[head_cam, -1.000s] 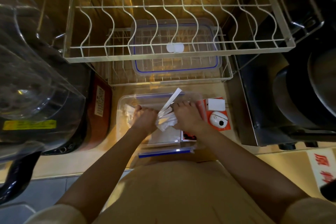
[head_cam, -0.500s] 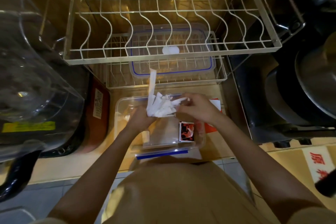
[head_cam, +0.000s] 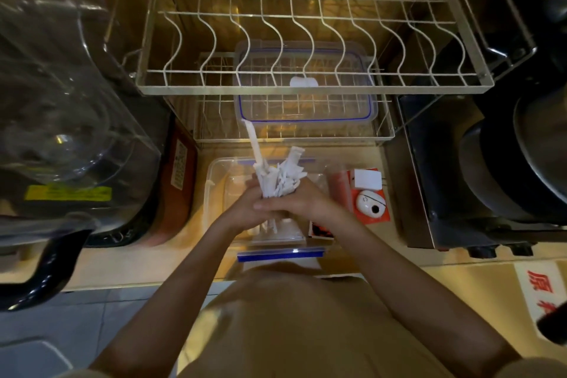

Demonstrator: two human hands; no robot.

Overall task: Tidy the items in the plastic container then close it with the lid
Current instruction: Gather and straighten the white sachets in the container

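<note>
A clear plastic container (head_cam: pixel 214 190) with blue clips stands on the counter right in front of me. Both hands are over it, pressed together around a bundle of white paper strips (head_cam: pixel 280 176) that stands upright, one long strip poking up. My left hand (head_cam: pixel 245 209) grips the bundle from the left. From the right, my right hand (head_cam: pixel 302 204) holds the same bundle. A small red and black packet (head_cam: pixel 320 230) lies in the container's near right corner. The clear lid (head_cam: pixel 306 107) with a blue seal lies on the lower wire shelf behind.
A wire dish rack (head_cam: pixel 306 83) hangs over the lid and the back of the counter. An orange box with a white device (head_cam: pixel 369 201) sits right of the container. A large clear jug (head_cam: pixel 67 120) stands left, a dark appliance (head_cam: pixel 460 178) right.
The hands gathered the loose white strips, lifted them out of the container and closed together around them. The bundle now stands upright between both hands.
</note>
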